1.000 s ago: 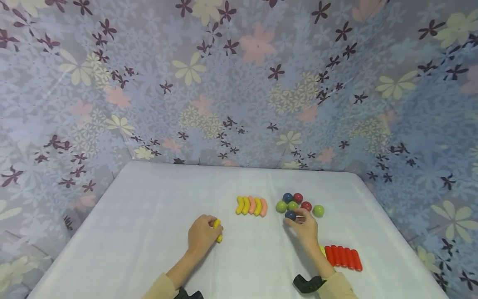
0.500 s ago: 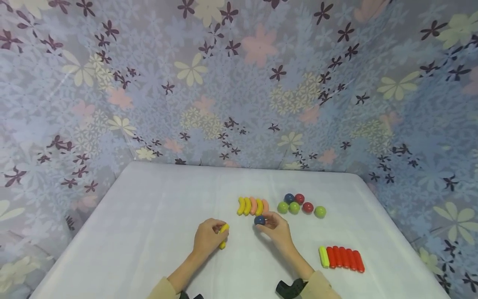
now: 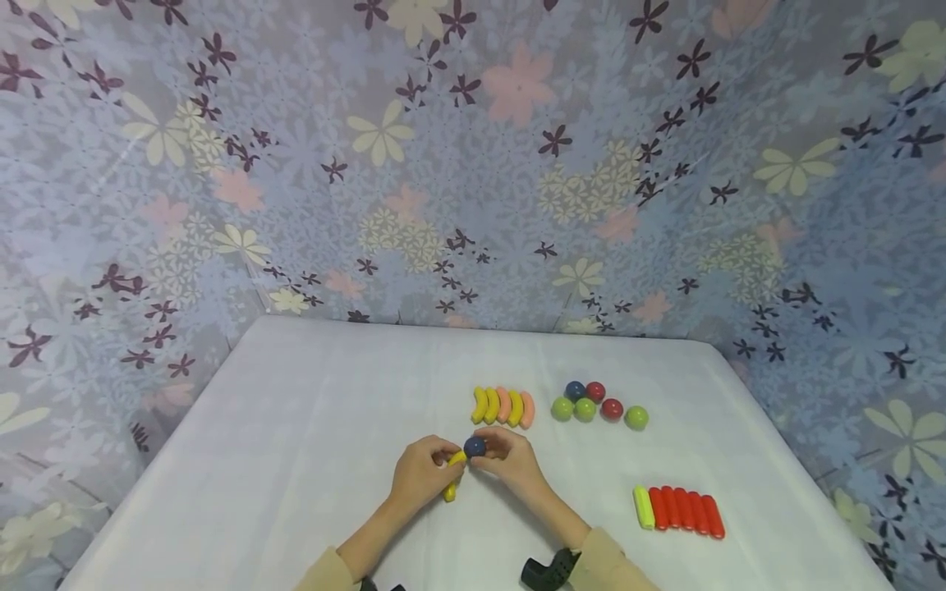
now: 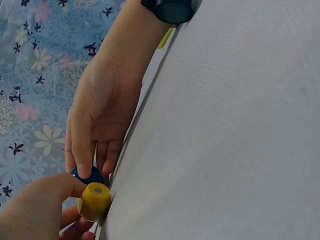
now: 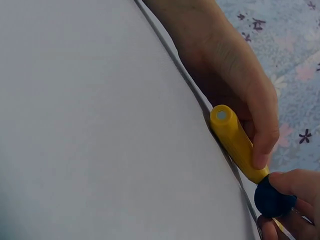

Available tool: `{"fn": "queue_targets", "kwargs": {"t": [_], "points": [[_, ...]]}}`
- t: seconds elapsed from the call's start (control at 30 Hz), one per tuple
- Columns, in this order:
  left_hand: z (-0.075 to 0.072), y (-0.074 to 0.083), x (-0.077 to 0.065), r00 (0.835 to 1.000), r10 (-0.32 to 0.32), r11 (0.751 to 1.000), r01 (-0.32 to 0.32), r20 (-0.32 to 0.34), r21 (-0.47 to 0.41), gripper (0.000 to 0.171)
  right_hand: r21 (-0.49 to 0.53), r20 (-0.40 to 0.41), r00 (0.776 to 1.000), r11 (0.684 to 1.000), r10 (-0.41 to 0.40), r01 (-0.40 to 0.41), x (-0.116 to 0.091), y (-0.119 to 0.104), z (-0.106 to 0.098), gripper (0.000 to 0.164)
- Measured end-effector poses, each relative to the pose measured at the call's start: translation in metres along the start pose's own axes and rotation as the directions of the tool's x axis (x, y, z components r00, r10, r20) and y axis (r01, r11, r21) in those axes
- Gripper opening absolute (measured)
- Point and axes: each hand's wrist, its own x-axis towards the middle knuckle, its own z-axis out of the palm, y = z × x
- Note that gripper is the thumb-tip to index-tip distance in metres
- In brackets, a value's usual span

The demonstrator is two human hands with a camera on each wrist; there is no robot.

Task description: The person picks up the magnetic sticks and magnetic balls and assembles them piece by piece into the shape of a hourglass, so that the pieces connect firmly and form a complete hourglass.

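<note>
My left hand (image 3: 423,474) pinches a short yellow curved rod (image 5: 236,142) between thumb and fingers. A grey disc shows in the rod's near end in both wrist views. My right hand (image 3: 517,465) holds a dark blue ball (image 3: 475,447) in its fingertips. Ball and rod meet: in the right wrist view the ball (image 5: 272,199) sits right at the rod's far end. Seen from the left wrist, the ball (image 4: 91,175) is partly hidden behind the rod (image 4: 95,202) and a fingertip.
Beyond the hands, yellow and pink curved rods (image 3: 504,407) lie in a row on the white table (image 3: 310,394). Right of them are several green, red and blue balls (image 3: 585,410). Red straight rods (image 3: 687,510) and one lime rod (image 3: 644,507) lie front right. Floral cloth (image 3: 443,164) hangs behind.
My right hand has brought the blue ball leftward from the ball group to the yellow rod. My left hand, holding the rod, has shifted slightly right and nearer.
</note>
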Motion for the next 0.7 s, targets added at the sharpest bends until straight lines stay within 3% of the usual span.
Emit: {"fn": "queue_targets", "kwargs": {"t": [0.17, 0.37, 0.47, 0.53, 0.7], "points": [[0.000, -0.002, 0.000, 0.999, 0.052, 0.999, -0.052, -0.010, 0.001, 0.035, -0.061, 0.057, 0.998, 0.998, 0.007, -0.003, -0.004, -0.020, 0.001, 0.038], [0.001, -0.004, -0.003, 0.994, 0.105, 0.994, -0.105, 0.015, -0.028, 0.042, -0.028, 0.059, 0.998, 1.000, -0.003, 0.005, -0.002, -0.014, 0.003, 0.037], [0.001, -0.004, -0.003, 0.995, 0.099, 0.995, -0.099, 0.011, -0.024, 0.042, -0.033, -0.055, 0.998, 0.999, -0.011, 0.009, 0.004, 0.001, 0.000, 0.030], [0.002, -0.005, -0.002, 0.996, 0.089, 0.996, -0.089, 0.004, -0.016, 0.041, -0.046, -0.181, 0.983, 0.999, -0.014, 0.006, 0.011, 0.008, -0.006, 0.024], [0.002, -0.004, 0.000, 0.998, 0.060, 0.998, -0.060, -0.002, -0.026, 0.038, -0.128, -0.461, 0.886, 0.992, -0.040, -0.022, 0.024, 0.016, -0.026, 0.016]]}}
